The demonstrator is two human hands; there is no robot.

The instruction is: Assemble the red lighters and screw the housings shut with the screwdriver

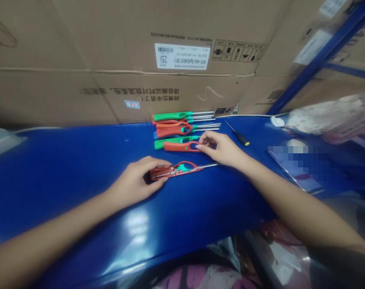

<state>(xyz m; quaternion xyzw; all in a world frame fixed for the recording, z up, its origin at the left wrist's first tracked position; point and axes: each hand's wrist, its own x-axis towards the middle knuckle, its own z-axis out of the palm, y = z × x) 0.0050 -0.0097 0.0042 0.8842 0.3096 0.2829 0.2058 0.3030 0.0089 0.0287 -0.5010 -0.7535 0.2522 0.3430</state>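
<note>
My left hand (143, 176) grips the rear end of an opened long-nosed lighter (184, 168) between thumb and fingers. Its red shell is uncovered, so the teal trigger and the thin inner parts show; its metal nozzle points right. Just beyond it, my right hand (215, 146) pinches the loop end of an orange lighter casing half (178, 147). That half has no nozzle in sight and lies in front of a green lighter (167, 141), partly covering it. Behind are several lighters in a row, among them a red one (170, 130) and a green one (170, 116), nozzles to the right.
A screwdriver (238, 134) with a black and yellow handle lies right of the lighters on the blue table (80, 160). Large cardboard boxes (110, 40) stand along the back. A blue metal post (317, 60), plastic bags (317, 114) and a flat packet (297, 172) are at right.
</note>
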